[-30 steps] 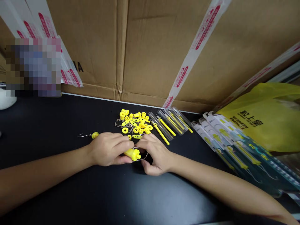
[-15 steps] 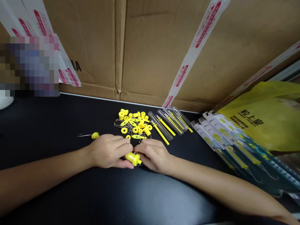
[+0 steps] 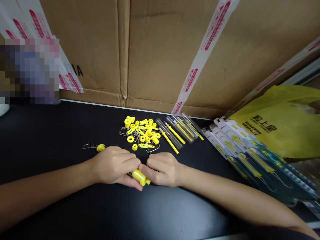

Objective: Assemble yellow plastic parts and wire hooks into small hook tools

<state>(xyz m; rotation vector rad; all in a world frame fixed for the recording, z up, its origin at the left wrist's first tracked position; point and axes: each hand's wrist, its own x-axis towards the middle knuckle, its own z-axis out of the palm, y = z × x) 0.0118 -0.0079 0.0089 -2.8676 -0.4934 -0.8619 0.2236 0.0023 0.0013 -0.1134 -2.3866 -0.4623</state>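
Note:
My left hand (image 3: 116, 166) is closed around a clear tube with a yellow end (image 3: 139, 177), which points toward the lower right. On the other side of that hand, a yellow cap with a bent wire hook (image 3: 100, 147) sticks out, apparently the same tube's far end; the middle is hidden by my fingers. My right hand (image 3: 161, 169) is closed in a pinch, its fingertips against the yellow end and my left fingers. What lies inside the pinch is hidden. Just beyond the hands lies a loose pile of yellow rings, caps and wire hooks (image 3: 142, 138).
Several clear tubes with yellow rods (image 3: 172, 133) lie right of the pile. Boxed packages (image 3: 231, 143) and a yellow plastic bag (image 3: 265, 123) occupy the right side. A large cardboard box (image 3: 160, 60) stands behind the black table (image 3: 120, 213). A pixelated patch covers the upper left.
My right fist has turned and its fingers have shifted up along the yellow end. The held tube has tilted and rolled a little, so the hook looks wider. The view has shifted slightly.

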